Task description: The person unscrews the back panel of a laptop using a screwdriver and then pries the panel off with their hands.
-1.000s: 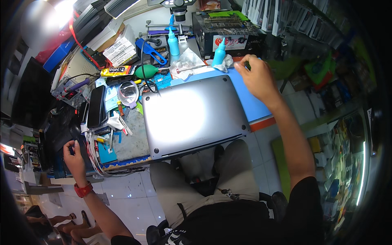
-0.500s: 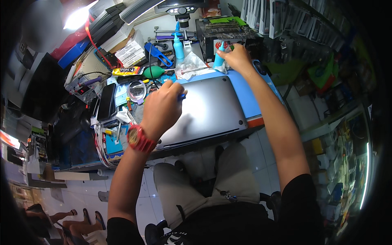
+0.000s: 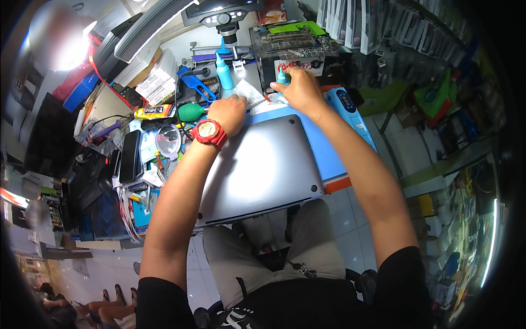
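Both arms (image 3: 378, 189) extend, right hand (image 3: 300, 92) pinching a blue bottle (image 3: 282, 77), left hand (image 3: 229, 113) curled, grip unclear.

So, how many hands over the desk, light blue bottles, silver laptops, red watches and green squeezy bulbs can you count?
Hands: 2, left hand and right hand
Light blue bottles: 2 showing clearly, left bottle and right bottle
Silver laptop: 1
Red watch: 1
Green bulb: 1
Total: 7
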Action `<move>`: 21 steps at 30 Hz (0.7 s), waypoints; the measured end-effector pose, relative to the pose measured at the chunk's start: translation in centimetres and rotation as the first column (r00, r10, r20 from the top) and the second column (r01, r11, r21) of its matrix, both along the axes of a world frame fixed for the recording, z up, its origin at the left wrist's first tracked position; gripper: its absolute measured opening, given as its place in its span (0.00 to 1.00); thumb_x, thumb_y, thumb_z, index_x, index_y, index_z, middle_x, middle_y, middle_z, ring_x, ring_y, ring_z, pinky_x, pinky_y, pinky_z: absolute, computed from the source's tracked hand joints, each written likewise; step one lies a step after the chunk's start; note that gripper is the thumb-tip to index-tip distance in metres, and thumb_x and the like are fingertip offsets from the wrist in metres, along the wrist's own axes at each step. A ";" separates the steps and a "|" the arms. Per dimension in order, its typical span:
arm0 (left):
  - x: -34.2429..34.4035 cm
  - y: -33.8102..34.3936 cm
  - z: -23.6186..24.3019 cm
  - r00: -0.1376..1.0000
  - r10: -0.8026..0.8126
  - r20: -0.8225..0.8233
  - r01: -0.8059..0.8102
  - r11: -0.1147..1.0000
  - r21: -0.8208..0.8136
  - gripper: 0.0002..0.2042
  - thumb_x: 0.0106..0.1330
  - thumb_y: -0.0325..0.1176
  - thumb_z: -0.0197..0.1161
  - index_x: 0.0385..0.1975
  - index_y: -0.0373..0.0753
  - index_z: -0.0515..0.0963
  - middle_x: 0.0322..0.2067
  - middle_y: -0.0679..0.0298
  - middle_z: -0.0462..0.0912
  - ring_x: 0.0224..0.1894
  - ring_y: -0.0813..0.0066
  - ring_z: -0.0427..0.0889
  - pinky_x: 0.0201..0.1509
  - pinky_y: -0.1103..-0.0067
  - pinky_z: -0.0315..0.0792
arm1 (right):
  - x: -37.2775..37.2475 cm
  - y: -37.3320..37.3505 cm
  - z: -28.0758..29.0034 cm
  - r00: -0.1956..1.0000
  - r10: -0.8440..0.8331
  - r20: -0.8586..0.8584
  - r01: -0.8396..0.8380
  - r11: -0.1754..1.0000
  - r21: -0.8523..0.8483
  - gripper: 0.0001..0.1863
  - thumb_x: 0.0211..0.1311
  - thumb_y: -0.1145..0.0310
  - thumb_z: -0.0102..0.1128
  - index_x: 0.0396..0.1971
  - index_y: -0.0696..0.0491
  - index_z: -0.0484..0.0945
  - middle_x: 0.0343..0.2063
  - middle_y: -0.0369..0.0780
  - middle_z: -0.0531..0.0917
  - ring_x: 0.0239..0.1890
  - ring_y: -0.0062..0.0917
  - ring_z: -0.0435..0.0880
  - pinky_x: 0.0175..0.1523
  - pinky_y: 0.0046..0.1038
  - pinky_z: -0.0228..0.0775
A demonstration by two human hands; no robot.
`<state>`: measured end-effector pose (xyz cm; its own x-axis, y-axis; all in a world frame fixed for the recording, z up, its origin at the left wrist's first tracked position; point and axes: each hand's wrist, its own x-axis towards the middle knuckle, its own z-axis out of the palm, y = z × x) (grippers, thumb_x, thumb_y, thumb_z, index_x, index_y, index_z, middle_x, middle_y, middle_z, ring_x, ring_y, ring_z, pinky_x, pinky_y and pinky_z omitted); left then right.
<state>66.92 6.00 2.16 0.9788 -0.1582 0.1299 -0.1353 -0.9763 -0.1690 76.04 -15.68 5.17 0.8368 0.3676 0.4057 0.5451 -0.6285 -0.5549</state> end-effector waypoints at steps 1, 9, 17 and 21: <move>0.1 -0.1 0.0 1.000 -0.001 0.013 0.001 1.000 -0.007 0.10 0.68 0.32 0.63 0.43 0.33 0.77 0.41 0.46 0.85 0.39 0.46 0.89 0.40 0.59 0.83 | 0.1 -0.3 -0.2 1.000 0.002 0.003 -0.002 1.000 0.021 0.25 0.55 0.55 0.80 0.34 0.63 0.83 0.36 0.55 0.88 0.42 0.51 0.88 0.50 0.45 0.78; -4.0 -1.0 2.9 0.976 0.054 0.211 -0.020 0.987 -0.160 0.07 0.64 0.23 0.56 0.40 0.33 0.70 0.33 0.47 0.86 0.32 0.47 0.89 0.34 0.56 0.82 | 0.4 -0.3 -1.6 0.987 0.005 0.159 -0.012 0.999 0.042 0.27 0.51 0.53 0.83 0.37 0.61 0.82 0.36 0.53 0.88 0.43 0.50 0.88 0.50 0.44 0.79; -24.7 -1.8 5.1 0.924 0.379 0.048 -0.262 0.721 -0.642 0.15 0.63 0.19 0.57 0.50 0.34 0.75 0.41 0.45 0.84 0.42 0.41 0.84 0.44 0.55 0.76 | -0.5 -2.9 -2.2 0.993 -0.028 0.114 0.030 0.999 -0.022 0.41 0.50 0.57 0.84 0.59 0.68 0.78 0.51 0.57 0.86 0.54 0.47 0.88 0.59 0.38 0.79; -34.0 1.4 2.7 0.741 0.669 0.048 -0.468 0.567 -0.678 0.15 0.66 0.19 0.56 0.52 0.34 0.76 0.46 0.43 0.85 0.49 0.39 0.83 0.50 0.56 0.76 | -2.3 -4.0 -1.3 0.998 -0.056 0.032 0.056 0.998 -0.001 0.40 0.53 0.61 0.82 0.61 0.69 0.76 0.52 0.58 0.85 0.55 0.47 0.87 0.60 0.39 0.78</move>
<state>32.92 7.45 4.83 0.7374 0.6278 0.2492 0.4380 -0.7253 0.5311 73.70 -19.66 3.88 0.8429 0.3213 0.4316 0.5262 -0.6596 -0.5367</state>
